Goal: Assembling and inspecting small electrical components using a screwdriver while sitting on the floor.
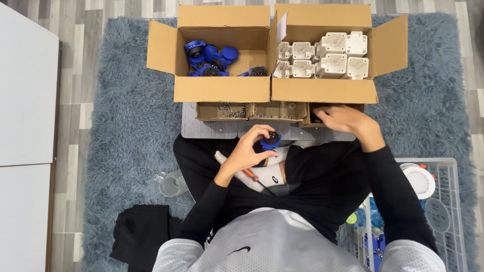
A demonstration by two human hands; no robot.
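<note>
Left hand (248, 150): grip clenched around a small blue connector (272, 140), held above the lap, near the grey board (209, 128).

Right hand (345, 121): reached into the rightmost of three small cardboard trays (311, 115); whether anything is pinched there cannot be told, since the fingertips are hidden by the tray wall.

Far left: open cardboard box (222, 88) in which more blue connectors (209, 58) are kept. Far right: a second open box (325, 90) stocked with white plastic housings (335, 55). Left small tray: loose screws (231, 111). An orange-handled screwdriver (252, 176) is laid across the lap, near the left wrist. A clear cup (171, 184) is stood on the shaggy blue-grey rug (126, 126); a wire basket (448, 201) is placed at the near right.

Risks judged: the held connector could be let slip into the rug if the one-handed hold is loosened while attention is given to the tray. Small parts dropped into the long pile would be hard to find. The light tray could be tipped by the reaching hand. The screwdriver could be rolled off the lap by a leg shift.
</note>
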